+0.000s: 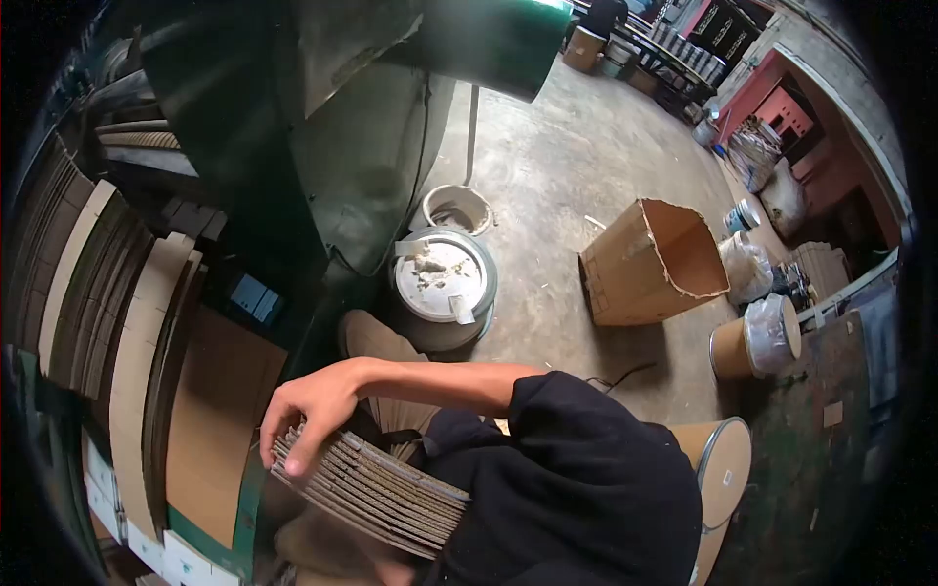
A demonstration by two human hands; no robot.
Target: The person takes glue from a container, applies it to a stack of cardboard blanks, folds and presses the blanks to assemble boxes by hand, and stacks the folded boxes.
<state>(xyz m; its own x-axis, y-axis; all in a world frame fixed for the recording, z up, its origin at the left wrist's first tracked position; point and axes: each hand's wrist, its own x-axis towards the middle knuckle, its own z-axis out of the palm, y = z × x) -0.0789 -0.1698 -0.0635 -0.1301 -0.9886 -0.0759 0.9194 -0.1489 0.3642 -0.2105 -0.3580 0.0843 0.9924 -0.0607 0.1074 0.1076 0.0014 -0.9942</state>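
Observation:
My right hand (pixel 318 405) is closed over the upper left end of a stack of corrugated cardboard sheets (pixel 391 488). Its thumb lies on the near side, while the fingers curl over the end. The stack slants down to the right, its fluted edges facing up, and meets my black shirt (pixel 586 479). Below the stack, a blurred patch of skin (pixel 393 570) shows at the bottom edge, perhaps part of my left hand or arm; no fingers can be made out there.
Left of me, upright cardboard stacks (pixel 142 361) stand by a large green machine (pixel 234 117). Ahead are a lidded drum (pixel 445 278) with scraps on top and a white bucket (pixel 457 207). An open cardboard box (pixel 635 264) stands on the concrete floor, with brown drums (pixel 728 459) to the right.

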